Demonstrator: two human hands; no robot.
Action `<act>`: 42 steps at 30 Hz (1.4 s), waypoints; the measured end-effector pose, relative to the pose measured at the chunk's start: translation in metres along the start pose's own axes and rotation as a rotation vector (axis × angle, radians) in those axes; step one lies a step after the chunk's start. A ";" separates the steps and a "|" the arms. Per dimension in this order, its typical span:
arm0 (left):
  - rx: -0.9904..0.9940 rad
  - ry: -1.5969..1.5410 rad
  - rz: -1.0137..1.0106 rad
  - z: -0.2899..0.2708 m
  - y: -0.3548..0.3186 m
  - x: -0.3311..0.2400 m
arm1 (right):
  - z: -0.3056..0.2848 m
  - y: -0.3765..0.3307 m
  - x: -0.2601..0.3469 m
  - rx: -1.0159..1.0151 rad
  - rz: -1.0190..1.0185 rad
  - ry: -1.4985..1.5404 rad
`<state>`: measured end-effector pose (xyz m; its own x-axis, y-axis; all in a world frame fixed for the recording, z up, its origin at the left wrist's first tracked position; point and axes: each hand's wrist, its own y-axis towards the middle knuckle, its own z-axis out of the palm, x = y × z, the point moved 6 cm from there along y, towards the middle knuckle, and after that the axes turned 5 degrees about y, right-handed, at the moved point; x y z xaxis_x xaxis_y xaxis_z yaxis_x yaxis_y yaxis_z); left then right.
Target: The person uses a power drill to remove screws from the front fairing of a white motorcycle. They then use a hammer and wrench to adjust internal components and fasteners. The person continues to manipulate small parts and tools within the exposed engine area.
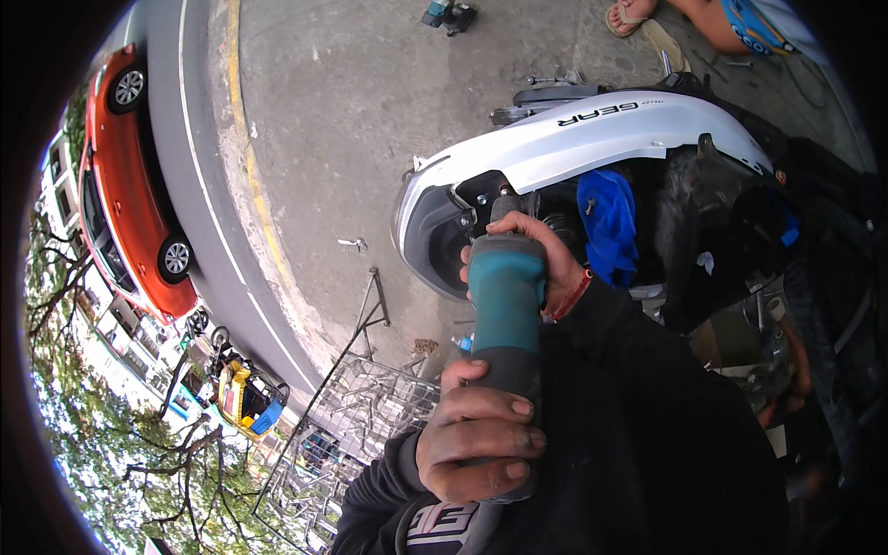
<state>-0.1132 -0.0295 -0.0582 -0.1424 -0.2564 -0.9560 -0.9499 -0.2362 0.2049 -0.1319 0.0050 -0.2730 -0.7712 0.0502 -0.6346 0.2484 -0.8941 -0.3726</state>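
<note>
Two hands grip one power tool point(506, 310), a teal and grey angle grinder that runs up the middle of the view. The left hand point(476, 435) wraps the grey rear grip, its fingers point(504, 437) curled tight around the body and pressed together, four nails showing. The right hand point(536, 264) clasps the teal front section near the head, fingers closed over the far side and thumb on top; a red band circles that wrist. Both arms wear black sleeves.

The tool's head sits against the dark inner parts of one white scooter point(592, 139), just under the edge of its curved white panel, beside a blue cloth point(609, 222) tucked into the frame. How the disc meets the metal cannot be told.

To the left lies open concrete pavement point(342, 120), with a wire rack point(370, 407) below. Beyond a yellow kerb line runs the road, carrying one red car point(125, 185). At the top edge, another person's sandalled foot point(629, 14) rests on the ground.
</note>
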 end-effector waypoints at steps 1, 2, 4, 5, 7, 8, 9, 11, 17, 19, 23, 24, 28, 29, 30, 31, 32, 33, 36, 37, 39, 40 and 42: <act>0.011 -0.009 -0.021 0.000 0.000 0.000 | 0.000 -0.001 -0.001 -0.010 0.009 -0.002; 0.033 -0.005 -0.016 0.000 0.001 -0.001 | 0.001 -0.001 -0.002 0.000 0.016 0.009; 0.038 -0.011 -0.023 0.000 0.001 -0.001 | 0.001 -0.001 -0.002 0.001 0.012 -0.003; 0.032 0.001 -0.022 0.000 0.001 0.000 | 0.000 -0.001 -0.001 -0.009 0.000 -0.024; 0.022 0.010 -0.010 -0.001 0.001 0.000 | -0.002 0.001 0.000 -0.028 -0.012 -0.041; 0.004 0.012 -0.003 -0.001 0.001 0.000 | -0.003 0.003 0.000 -0.039 -0.012 -0.036; 0.004 0.012 -0.001 -0.001 0.001 0.000 | -0.003 0.004 0.001 -0.015 -0.012 -0.019; -0.007 0.019 -0.003 -0.001 0.001 0.001 | -0.004 0.006 0.001 -0.004 0.003 -0.022; 0.004 0.014 0.015 0.002 0.001 0.002 | -0.002 0.003 0.003 0.029 0.000 -0.015; 0.031 -0.010 -0.008 0.002 0.000 0.003 | -0.002 0.001 0.002 0.016 0.001 -0.018; 0.059 -0.007 -0.006 -0.002 0.001 0.000 | 0.000 0.000 -0.002 0.027 0.012 -0.005; 0.058 -0.001 -0.007 -0.003 0.002 0.000 | 0.001 0.002 -0.002 0.033 0.019 0.004; 0.032 0.005 -0.014 -0.007 0.003 0.000 | 0.000 0.008 -0.001 0.034 0.013 -0.002; 0.018 0.007 -0.002 -0.007 0.003 0.001 | 0.000 0.008 0.000 0.027 0.006 -0.015; -0.004 0.005 0.012 -0.006 0.002 0.003 | -0.001 0.008 0.001 0.020 -0.004 -0.022; -0.026 0.003 0.026 -0.006 0.002 0.003 | 0.000 0.007 0.001 0.019 0.000 -0.020; -0.020 0.001 0.027 -0.005 0.002 0.003 | 0.000 0.006 0.001 0.020 0.001 -0.017; -0.014 0.000 0.030 -0.004 0.001 0.003 | 0.001 0.005 0.001 0.028 0.000 -0.009; 0.023 -0.001 0.015 -0.003 0.001 0.002 | 0.000 0.002 0.001 0.002 -0.025 -0.023; 0.033 -0.005 0.002 -0.004 0.000 0.002 | -0.001 0.002 -0.001 -0.011 -0.013 -0.018; 0.026 0.002 -0.013 -0.007 0.000 0.001 | 0.001 0.003 -0.004 0.009 0.015 0.030; 0.019 0.001 -0.022 -0.009 0.000 0.000 | 0.002 0.003 -0.005 0.009 0.008 0.010; 0.025 0.019 -0.006 -0.012 -0.001 -0.003 | 0.003 0.005 -0.005 -0.003 -0.006 -0.006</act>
<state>-0.1089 -0.0403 -0.0531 -0.1321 -0.2727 -0.9530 -0.9574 -0.2140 0.1939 -0.1280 -0.0011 -0.2698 -0.7763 0.0531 -0.6281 0.2454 -0.8924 -0.3787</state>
